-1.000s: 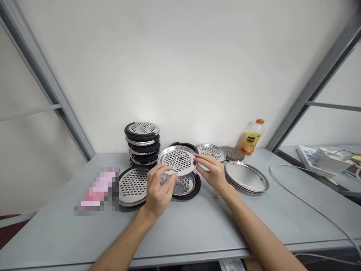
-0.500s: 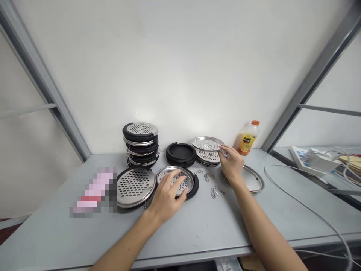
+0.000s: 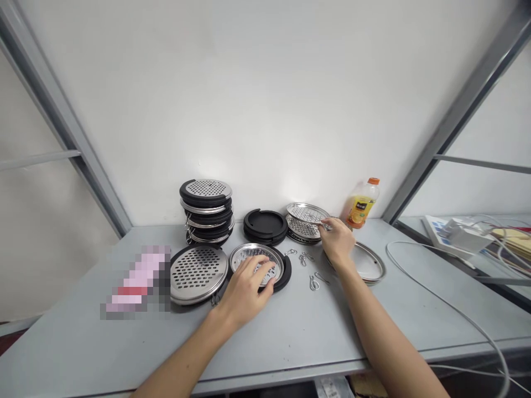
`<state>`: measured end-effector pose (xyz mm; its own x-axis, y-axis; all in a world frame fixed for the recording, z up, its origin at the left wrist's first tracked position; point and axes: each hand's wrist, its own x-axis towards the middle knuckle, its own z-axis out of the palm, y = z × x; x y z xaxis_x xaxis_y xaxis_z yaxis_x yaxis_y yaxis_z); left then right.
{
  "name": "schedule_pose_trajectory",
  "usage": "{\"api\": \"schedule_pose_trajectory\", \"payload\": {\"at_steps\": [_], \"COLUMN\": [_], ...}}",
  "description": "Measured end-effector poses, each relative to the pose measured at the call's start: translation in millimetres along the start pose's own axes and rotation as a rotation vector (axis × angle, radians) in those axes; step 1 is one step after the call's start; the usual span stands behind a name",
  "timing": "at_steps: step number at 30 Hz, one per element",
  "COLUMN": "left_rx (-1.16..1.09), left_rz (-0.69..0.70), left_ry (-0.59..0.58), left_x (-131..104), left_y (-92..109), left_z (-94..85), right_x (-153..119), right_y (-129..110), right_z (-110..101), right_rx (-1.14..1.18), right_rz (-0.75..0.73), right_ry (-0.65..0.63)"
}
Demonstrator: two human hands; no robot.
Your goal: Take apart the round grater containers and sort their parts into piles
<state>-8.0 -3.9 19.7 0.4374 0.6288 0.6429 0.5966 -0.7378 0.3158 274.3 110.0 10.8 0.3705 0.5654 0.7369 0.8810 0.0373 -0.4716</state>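
Glossy, perforated metal disc (image 3: 307, 212).

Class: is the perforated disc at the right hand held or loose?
Held: the right hand pinches the perforated disc by its edge. Touching the stack below? Cannot tell.

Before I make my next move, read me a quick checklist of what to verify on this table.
1. Right hand gripping the raised perforated disc by its rim: ok.
2. Raised disc lined up with the disc stack below: not ok, it is offset.
3. Left hand touching the metal dish beneath it: cannot tell.
4. Wire clips gathered together: not ok, scattered on the table.
5. Juice bottle capped: ok.
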Motion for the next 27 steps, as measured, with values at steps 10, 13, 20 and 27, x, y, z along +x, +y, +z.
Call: {"api": "schedule_pose_trajectory", "payload": {"at_steps": [10, 13, 20, 27], "left_rx": [-0.023, -0.028, -0.033, -0.029], "left_rz": [-0.019, -0.023, -0.042, -0.055], "left_ry": [-0.018, -0.018, -0.042, -0.056], "left_x": [2, 2, 0, 0], "left_y": [0, 0, -2, -3], "left_z": [-0.4, 0.2, -0.5, 0.1], "right_x": [-2, -3, -1, 6], "right_y": [2, 2, -2, 1], "right_z": [0, 1, -5, -19], "right_rx": [-0.047, -0.049, -0.101, -0.091], "right_rz": [-0.014, -0.029, -0.043, 0.043], "right_ry": [-0.078, -0.083, -0.192, -0.478]}}
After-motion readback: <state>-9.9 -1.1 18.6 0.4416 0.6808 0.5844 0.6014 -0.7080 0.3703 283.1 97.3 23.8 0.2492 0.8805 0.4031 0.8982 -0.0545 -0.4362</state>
